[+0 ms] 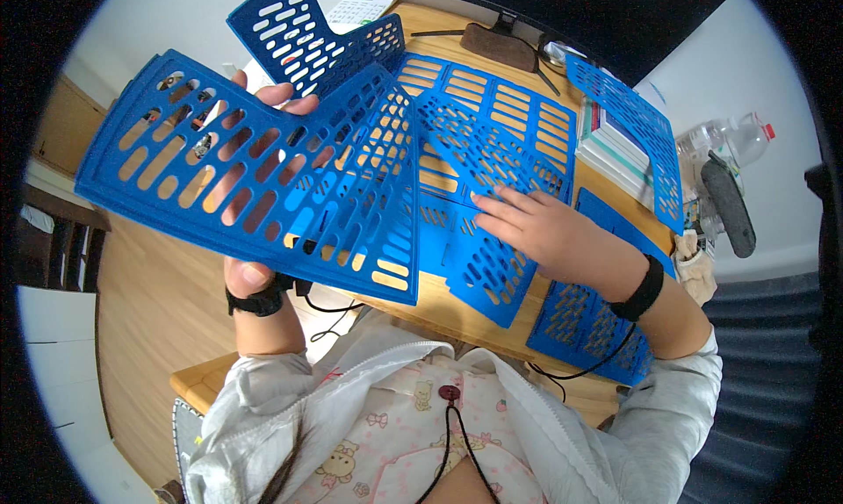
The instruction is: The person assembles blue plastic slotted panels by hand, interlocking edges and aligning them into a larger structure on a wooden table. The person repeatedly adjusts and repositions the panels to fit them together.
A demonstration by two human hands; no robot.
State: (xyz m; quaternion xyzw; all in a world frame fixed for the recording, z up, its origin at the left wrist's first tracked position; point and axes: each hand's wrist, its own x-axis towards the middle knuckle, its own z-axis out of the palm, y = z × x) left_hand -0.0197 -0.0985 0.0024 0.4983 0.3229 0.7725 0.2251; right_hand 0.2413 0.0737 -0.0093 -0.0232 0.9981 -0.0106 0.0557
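Note:
A blue plastic rack panel with rows of slots (299,207) is held up and tilted at the left. My left hand (250,277) grips it from behind, the thumb by its lower edge and fingertips over the top. More blue slotted sections adjoin its right edge; whether they are joined to it, I cannot tell. My right hand (549,232) lies with fingers stretched across a slanting slotted panel (492,271) in the middle; its thumb is hidden. Beneath is a flat blue panel with wide slots (553,128). A notched blue panel (290,39) stands behind the raised one.
The wooden desk (426,21) carries a monitor (597,8), a calculator (362,8) and a brown case (499,47). At right are stacked books (615,148), a leaning blue panel (645,140) and clear bottles (746,140). Another blue panel (580,328) lies under my right forearm.

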